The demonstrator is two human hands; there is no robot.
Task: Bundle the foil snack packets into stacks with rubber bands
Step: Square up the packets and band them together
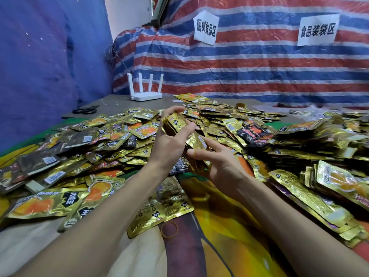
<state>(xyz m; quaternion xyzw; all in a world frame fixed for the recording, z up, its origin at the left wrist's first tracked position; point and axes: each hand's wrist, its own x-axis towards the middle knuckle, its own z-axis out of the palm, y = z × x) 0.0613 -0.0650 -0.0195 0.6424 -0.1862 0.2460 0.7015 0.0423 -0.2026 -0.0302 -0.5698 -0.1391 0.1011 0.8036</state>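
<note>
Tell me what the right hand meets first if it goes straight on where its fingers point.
Probably the stack of packets gripped by the left hand: the right hand has its fingers aimed forward-left at the stack's lower edge, nearly touching, though depth is unclear.

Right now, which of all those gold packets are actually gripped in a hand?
Only the small stack in the left hand, lifted above the pile; every other packet lies loose. The right hand is open beside it.
</note>
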